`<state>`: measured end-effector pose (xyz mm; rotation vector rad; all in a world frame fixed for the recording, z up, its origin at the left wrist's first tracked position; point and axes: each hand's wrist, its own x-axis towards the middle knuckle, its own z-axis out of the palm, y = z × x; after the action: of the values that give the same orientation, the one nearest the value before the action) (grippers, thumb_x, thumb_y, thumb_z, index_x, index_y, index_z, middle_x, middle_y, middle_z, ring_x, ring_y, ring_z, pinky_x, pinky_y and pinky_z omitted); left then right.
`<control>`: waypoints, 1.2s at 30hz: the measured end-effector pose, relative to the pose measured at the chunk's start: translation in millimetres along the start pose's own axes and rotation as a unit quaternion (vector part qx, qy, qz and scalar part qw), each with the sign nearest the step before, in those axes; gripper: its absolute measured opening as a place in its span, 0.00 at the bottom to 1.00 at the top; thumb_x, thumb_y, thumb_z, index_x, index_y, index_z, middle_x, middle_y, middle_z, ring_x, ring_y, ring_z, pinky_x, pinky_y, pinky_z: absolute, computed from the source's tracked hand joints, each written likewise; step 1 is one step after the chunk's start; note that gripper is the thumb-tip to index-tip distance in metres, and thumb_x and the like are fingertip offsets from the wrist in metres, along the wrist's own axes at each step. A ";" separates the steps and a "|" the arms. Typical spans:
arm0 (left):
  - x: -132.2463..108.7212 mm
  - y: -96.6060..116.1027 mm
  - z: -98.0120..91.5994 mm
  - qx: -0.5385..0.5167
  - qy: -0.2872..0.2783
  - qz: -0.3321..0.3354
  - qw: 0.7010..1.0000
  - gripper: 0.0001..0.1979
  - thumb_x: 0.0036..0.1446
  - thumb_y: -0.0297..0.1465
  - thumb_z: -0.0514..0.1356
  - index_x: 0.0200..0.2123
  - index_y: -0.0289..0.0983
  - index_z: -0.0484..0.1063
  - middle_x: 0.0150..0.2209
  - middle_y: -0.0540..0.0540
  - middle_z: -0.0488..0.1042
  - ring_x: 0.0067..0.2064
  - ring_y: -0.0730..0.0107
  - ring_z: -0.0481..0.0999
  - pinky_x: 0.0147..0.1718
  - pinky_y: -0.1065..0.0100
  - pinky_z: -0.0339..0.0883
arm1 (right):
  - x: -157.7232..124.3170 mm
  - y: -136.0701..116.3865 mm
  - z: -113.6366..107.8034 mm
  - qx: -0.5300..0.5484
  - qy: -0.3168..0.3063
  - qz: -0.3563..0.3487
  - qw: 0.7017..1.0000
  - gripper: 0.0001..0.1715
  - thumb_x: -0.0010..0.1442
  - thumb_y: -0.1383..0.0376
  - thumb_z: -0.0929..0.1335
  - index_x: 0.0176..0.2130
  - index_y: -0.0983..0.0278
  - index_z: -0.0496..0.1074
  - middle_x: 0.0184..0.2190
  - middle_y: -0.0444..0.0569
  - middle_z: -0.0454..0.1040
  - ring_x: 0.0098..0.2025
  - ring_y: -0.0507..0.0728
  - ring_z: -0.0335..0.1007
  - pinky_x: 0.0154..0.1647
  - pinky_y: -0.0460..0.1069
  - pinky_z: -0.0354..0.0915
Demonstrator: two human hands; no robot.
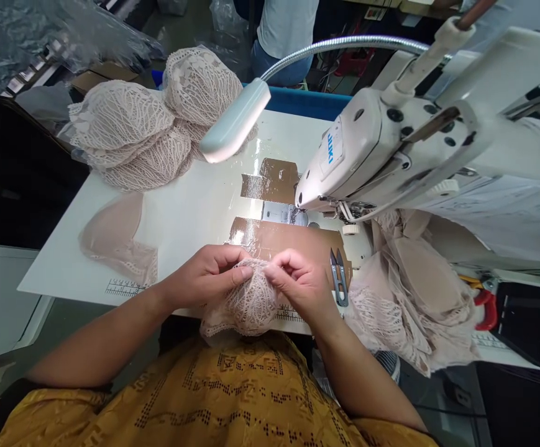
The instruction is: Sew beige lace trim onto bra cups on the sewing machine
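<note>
Both of my hands meet at the top edge of a beige lace bra cup [253, 307], which hangs over the table's front edge near my body. My left hand [216, 273] pinches the lace between thumb and fingers. With its fingertips pressed together, my right hand [300, 282] grips the same edge a little to the right. The thread snips [338, 277] lie just right of my right hand. Beyond the hands stands a white JUKI sewing machine [344, 149], its needle area over a metal plate [279, 213] framed by brown tape-covered card [292, 239].
A lamp [237, 121] on a bendy metal neck overhangs the white table [195, 205]. Lace cups [125, 127] are stacked at the back left, and a plain beige cup piece [115, 233] lies in front. More lace pieces [404, 298] heap at right beside red-handled scissors [486, 309]. Behind sits a person [286, 31].
</note>
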<state>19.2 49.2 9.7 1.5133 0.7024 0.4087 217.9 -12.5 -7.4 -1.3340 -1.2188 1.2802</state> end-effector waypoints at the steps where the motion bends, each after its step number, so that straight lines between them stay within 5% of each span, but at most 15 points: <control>1: -0.6 -0.2 0.3 -0.009 0.000 -0.003 1.000 0.13 0.63 0.37 0.56 0.33 0.33 0.71 0.28 0.49 0.66 0.30 0.74 0.64 0.28 0.73 0.59 | 0.3 -0.2 -2.4 0.025 0.014 -0.001 1.000 0.15 0.58 0.53 0.71 0.31 0.63 0.71 0.25 0.44 0.71 0.25 0.50 0.63 0.26 0.45 0.60; 5: -1.6 0.9 2.1 -0.004 0.000 -0.002 1.000 0.13 0.63 0.37 0.56 0.33 0.33 0.71 0.29 0.49 0.66 0.30 0.74 0.63 0.28 0.73 0.58 | 0.3 -4.3 -8.0 0.065 0.004 -0.015 0.998 0.18 0.56 0.52 0.72 0.40 0.62 0.73 0.35 0.48 0.76 0.35 0.53 0.71 0.34 0.48 0.66; 10: 0.7 5.1 6.4 0.016 -0.026 0.030 0.999 0.14 0.64 0.36 0.54 0.30 0.34 0.69 0.27 0.51 0.62 0.29 0.75 0.60 0.27 0.73 0.56 | -0.4 -13.4 -6.3 -0.025 -0.080 -0.014 0.996 0.14 0.59 0.56 0.70 0.29 0.63 0.72 0.24 0.43 0.70 0.26 0.49 0.64 0.27 0.46 0.60; 15: 1.0 12.0 8.9 -0.067 -0.066 0.037 0.995 0.11 0.58 0.35 0.61 0.34 0.35 0.63 0.28 0.52 0.61 0.29 0.76 0.60 0.27 0.74 0.57 | -8.1 -31.6 -10.5 -0.072 -0.044 -0.046 0.995 0.14 0.58 0.59 0.70 0.26 0.64 0.70 0.21 0.41 0.68 0.23 0.48 0.60 0.24 0.45 0.56; 22: 9.8 14.5 18.1 -0.088 -0.043 0.044 0.994 0.10 0.58 0.35 0.62 0.32 0.33 0.71 0.26 0.50 0.66 0.27 0.76 0.63 0.26 0.73 0.59 | -13.0 -42.5 -16.2 -0.122 -0.054 -0.070 0.989 0.13 0.58 0.60 0.70 0.24 0.64 0.70 0.18 0.40 0.66 0.21 0.47 0.55 0.21 0.44 0.52; 27: 18.8 5.1 24.3 -0.170 0.035 -0.025 0.985 0.16 0.53 0.39 0.66 0.25 0.33 0.68 0.21 0.53 0.64 0.23 0.79 0.62 0.22 0.75 0.56 | 4.4 -25.5 -24.1 -0.076 -0.089 -0.033 0.993 0.14 0.57 0.57 0.70 0.27 0.64 0.72 0.20 0.42 0.68 0.23 0.49 0.60 0.23 0.45 0.57; 31: 15.4 11.3 -3.4 -0.200 0.174 -0.060 0.962 0.15 0.47 0.38 0.68 0.26 0.34 0.68 0.22 0.52 0.67 0.22 0.76 0.65 0.22 0.74 0.58 | 8.8 -22.7 -44.3 -0.149 -0.067 -0.023 0.986 0.11 0.59 0.58 0.69 0.33 0.64 0.74 0.27 0.45 0.74 0.28 0.51 0.65 0.28 0.47 0.60; 34: 13.6 24.3 -31.2 -0.081 0.335 0.014 0.939 0.11 0.49 0.36 0.67 0.27 0.35 0.70 0.24 0.52 0.68 0.26 0.75 0.65 0.26 0.72 0.59 | 5.3 -25.5 -63.3 -0.206 -0.031 -0.019 0.978 0.09 0.60 0.59 0.67 0.36 0.62 0.75 0.30 0.45 0.74 0.30 0.52 0.65 0.29 0.47 0.60; 36: 22.8 28.1 -36.8 0.080 0.371 0.070 0.923 0.09 0.54 0.34 0.64 0.27 0.36 0.70 0.23 0.52 0.66 0.26 0.75 0.63 0.27 0.71 0.56 | 5.0 -25.9 -72.5 -0.239 -0.018 -0.007 0.971 0.09 0.60 0.59 0.67 0.35 0.61 0.74 0.27 0.43 0.72 0.27 0.51 0.62 0.27 0.47 0.57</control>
<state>17.4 93.3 36.6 1.5597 1.2410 1.0872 288.3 -2.6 22.5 -1.6392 -1.6282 1.0371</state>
